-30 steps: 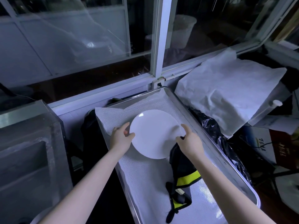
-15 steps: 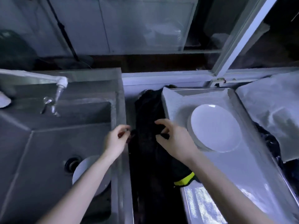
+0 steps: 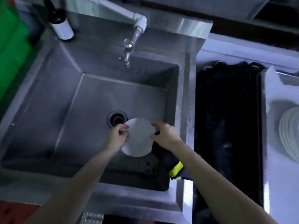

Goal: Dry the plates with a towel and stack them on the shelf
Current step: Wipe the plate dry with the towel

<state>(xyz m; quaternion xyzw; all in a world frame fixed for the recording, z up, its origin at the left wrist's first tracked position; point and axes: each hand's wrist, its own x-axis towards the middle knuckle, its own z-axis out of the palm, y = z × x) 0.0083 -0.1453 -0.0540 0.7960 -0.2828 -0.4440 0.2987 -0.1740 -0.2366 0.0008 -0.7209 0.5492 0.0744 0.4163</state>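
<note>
Over the sink (image 3: 97,97) – the left hand (image 3: 117,137) is pinching the left rim of a white plate (image 3: 139,138) between curled fingers and thumb, and the right hand (image 3: 165,135) is pinching the opposite rim likewise. The plate is sitting low in the basin, its upper edge overlapping the drain (image 3: 116,119); whether it is resting on the basin floor cannot be told. A dark towel (image 3: 175,169) with a yellow band is hanging under the right wrist, and a stack of plates (image 3: 289,135) is lying in the lined tray (image 3: 261,126) at far right – well apart.
</note>
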